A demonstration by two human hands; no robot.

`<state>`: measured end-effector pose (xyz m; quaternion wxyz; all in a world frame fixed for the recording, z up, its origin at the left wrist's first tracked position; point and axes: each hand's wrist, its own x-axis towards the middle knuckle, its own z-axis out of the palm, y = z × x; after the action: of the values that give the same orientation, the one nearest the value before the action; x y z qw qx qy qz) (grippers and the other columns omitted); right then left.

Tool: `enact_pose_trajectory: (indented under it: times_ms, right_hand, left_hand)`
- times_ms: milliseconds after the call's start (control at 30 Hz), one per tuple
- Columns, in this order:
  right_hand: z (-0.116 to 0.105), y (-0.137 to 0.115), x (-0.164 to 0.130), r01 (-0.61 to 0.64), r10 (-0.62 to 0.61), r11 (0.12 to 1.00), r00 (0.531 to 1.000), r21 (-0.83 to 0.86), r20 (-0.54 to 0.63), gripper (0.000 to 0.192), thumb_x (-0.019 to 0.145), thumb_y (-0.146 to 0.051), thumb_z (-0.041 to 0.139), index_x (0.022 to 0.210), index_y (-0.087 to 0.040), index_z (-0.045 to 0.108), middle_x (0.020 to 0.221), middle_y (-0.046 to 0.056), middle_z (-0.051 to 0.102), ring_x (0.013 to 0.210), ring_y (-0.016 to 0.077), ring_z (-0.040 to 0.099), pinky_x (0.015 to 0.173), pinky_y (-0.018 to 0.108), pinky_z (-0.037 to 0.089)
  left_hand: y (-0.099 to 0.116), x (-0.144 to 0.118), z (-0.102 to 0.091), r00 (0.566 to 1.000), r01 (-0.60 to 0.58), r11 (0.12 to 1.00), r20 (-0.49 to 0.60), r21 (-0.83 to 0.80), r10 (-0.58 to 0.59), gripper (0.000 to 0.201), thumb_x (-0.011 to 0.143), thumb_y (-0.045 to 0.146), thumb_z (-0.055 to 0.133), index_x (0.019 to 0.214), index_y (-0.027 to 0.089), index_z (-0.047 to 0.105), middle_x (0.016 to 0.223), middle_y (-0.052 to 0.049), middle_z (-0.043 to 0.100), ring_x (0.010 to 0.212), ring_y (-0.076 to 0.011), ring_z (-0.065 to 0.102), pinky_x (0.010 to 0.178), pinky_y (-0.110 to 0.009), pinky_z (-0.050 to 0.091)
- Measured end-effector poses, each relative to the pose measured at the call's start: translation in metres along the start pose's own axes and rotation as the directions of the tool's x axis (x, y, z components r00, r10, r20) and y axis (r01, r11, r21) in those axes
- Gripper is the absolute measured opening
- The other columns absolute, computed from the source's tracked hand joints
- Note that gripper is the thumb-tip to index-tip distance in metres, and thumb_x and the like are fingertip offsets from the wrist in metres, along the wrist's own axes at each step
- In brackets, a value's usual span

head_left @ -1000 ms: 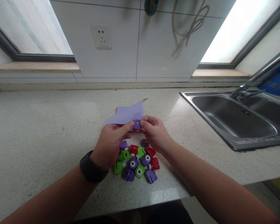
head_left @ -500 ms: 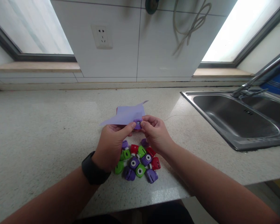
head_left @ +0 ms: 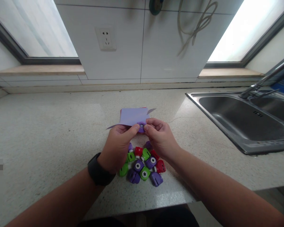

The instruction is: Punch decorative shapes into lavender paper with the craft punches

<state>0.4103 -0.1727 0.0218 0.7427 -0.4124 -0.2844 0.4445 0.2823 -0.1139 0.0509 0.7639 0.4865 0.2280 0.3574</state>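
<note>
Between both hands is a small purple craft punch (head_left: 141,126) with a star-shaped opening facing up. My left hand (head_left: 117,142) is closed, its thumb on the punch's left side. My right hand (head_left: 161,134) pinches the right side, fingers curled underneath. A thin lilac paper sheet (head_left: 112,126), seen nearly edge-on, sticks out at the left hand; whether it sits inside the punch is hidden. Behind it lies a lilac paper stack (head_left: 133,115) with a red edge showing. Nearer me, several loose punches lie clustered, among them a green punch (head_left: 145,173) and a red punch (head_left: 160,166).
A steel sink (head_left: 241,119) with a tap (head_left: 257,85) is set into the speckled counter (head_left: 49,132) at the right. The tiled wall behind carries a socket (head_left: 106,38) and a looped cable (head_left: 200,23). Windows stand on both sides.
The lilac sheet has tilted from showing its broad face to nearly edge-on, uncovering more of the paper stack behind. Both hands keep their grip on the purple punch. The view has shifted slightly.
</note>
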Motion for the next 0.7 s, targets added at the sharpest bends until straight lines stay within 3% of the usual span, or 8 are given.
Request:
enact_pose_trajectory:
  times_ms: [267,467,700]
  right_hand:
    - [0.0017,0.0023,-0.0027,0.001,-0.001,1.000,0.999,-0.001,0.033,0.032,0.068,-0.038,0.093,0.087,-0.020,0.075,0.080,0.000,0.076,0.071,0.0116,0.070,0.077,0.027,0.056]
    - [0.0005,0.0011,-0.0001,-0.011,0.011,1.000,0.998,0.007,0.063,0.032,0.068,-0.037,0.093,0.088,-0.020,0.074,0.081,0.000,0.077,0.071,0.0121,0.071,0.078,0.028,0.057]
    - [-0.0035,0.0009,0.0051,0.009,-0.007,0.999,0.998,-0.032,0.064,0.033,0.070,-0.038,0.092,0.090,-0.020,0.075,0.081,0.001,0.077,0.071,0.0124,0.071,0.078,0.028,0.057]
  left_hand:
    - [-0.0038,0.0017,0.0027,0.999,-0.032,0.998,0.011,-0.045,0.033,0.015,0.080,0.029,0.076,0.088,0.015,0.079,0.104,-0.009,0.079,0.103,-0.0244,0.072,0.102,-0.041,0.053]
    - [-0.0058,0.0023,0.0011,1.000,0.005,0.999,-0.021,-0.051,-0.006,0.019,0.079,0.030,0.079,0.091,0.016,0.079,0.097,-0.008,0.079,0.098,-0.0240,0.072,0.101,-0.042,0.052]
    - [0.0025,0.0031,0.0019,0.998,0.014,0.998,0.059,-0.059,-0.010,0.015,0.080,0.029,0.079,0.086,0.015,0.077,0.102,-0.009,0.078,0.107,-0.0245,0.070,0.103,-0.040,0.052]
